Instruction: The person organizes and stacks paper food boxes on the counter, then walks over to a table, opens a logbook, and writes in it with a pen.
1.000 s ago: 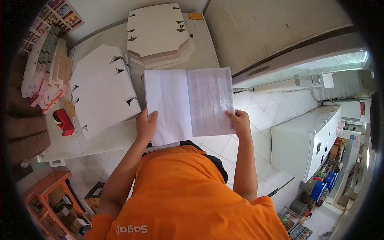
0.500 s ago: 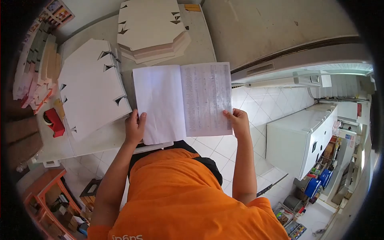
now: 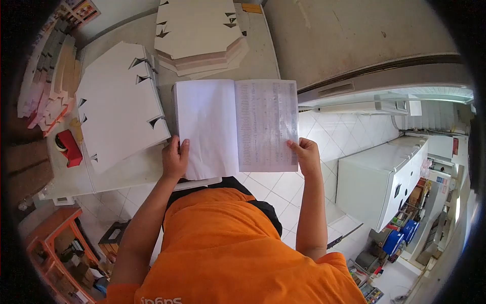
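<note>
An open booklet (image 3: 208,126) lies spread between my hands, near the table's front edge. Its left page is blank white, and the right page carries columns of small print too fine to read. My left hand (image 3: 175,158) grips the lower left edge, thumb on the page. On the right edge, my right hand (image 3: 305,153) pinches the printed page side with the thumb on top. The fingers beneath the booklet are mostly hidden. Left of the booklet is a stack of white die-cut cardboard sheets (image 3: 119,109).
Another cardboard stack (image 3: 197,30) sits at the table's back. A red tape dispenser (image 3: 69,148) and piled flat cartons (image 3: 50,83) are on the left. An orange shelf unit (image 3: 55,238) stands lower left. To the right are a white chest-like cabinet (image 3: 372,187) and tiled floor (image 3: 334,129).
The booklet and both hands appear slightly farther right in view, as does the table with its stacks. Both hands keep their hold on the booklet.
</note>
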